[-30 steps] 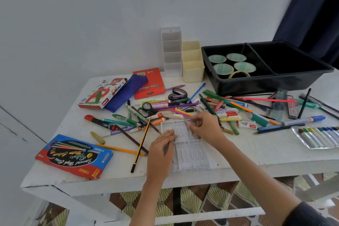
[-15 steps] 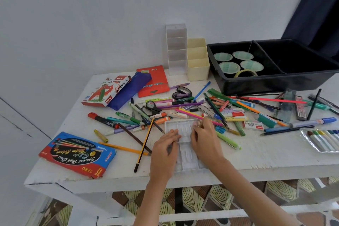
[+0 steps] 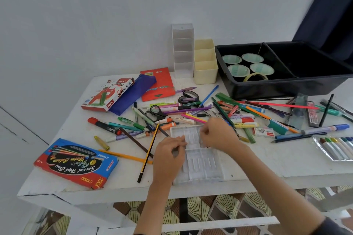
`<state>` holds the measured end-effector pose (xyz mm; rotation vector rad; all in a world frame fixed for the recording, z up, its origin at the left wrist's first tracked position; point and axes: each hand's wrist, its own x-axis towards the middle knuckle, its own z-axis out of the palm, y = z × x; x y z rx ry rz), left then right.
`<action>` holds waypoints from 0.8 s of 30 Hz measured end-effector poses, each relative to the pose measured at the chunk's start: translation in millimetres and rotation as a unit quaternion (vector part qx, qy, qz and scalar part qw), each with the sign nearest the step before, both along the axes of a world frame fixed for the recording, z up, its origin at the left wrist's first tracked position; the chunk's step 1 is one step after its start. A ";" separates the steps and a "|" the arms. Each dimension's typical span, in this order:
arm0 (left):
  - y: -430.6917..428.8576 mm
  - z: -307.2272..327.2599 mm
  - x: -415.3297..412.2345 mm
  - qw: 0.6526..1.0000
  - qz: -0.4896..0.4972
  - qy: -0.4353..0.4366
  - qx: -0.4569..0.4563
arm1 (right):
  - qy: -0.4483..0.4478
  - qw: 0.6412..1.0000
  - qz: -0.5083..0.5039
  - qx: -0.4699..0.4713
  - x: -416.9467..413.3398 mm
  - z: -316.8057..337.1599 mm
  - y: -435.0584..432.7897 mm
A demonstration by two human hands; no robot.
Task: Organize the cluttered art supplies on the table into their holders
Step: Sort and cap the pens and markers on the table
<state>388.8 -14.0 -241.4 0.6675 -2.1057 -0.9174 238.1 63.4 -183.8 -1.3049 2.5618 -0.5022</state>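
Curled fingers of the left hand (image 3: 169, 155) grip the left edge of the clear plastic tray (image 3: 204, 166), a thin, glossy rectangle moulded with ribbed slots. The right hand (image 3: 217, 135) pinches its far half with bent fingertips. The tray lies flat at the near edge of the matte white table (image 3: 286, 166). Just behind the tray sprawl slim pens and pencils (image 3: 191, 112); left of it lies a glossy cardboard water-colour box (image 3: 76, 162); well behind it stand a cream holder (image 3: 206, 70) and a clear holder (image 3: 183, 51).

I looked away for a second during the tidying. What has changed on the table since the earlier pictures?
Almost nothing. The left hand and right hand keep hold of the clear tray at its far half, with only slight shifts; nothing was picked up or let go. Tray, pens and black bin lie where they were.
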 end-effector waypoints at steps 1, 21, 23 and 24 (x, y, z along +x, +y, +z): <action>-0.3 -0.7 -0.4 1.000 -0.001 0.006 -0.001 | -0.013 0.999 -0.022 -0.020 -7.1 4.4 -6.7; -5.4 0.7 -2.3 0.999 0.001 0.048 0.003 | -0.109 0.966 -0.087 -0.219 -61.7 7.0 -63.3; -5.8 0.6 -1.7 0.999 0.003 0.048 0.002 | -0.206 0.921 -0.127 -0.305 -53.7 14.6 -55.7; -6.1 0.4 -1.5 0.999 0.003 0.047 -0.001 | -0.256 0.894 -0.142 -0.341 -50.1 18.8 -51.5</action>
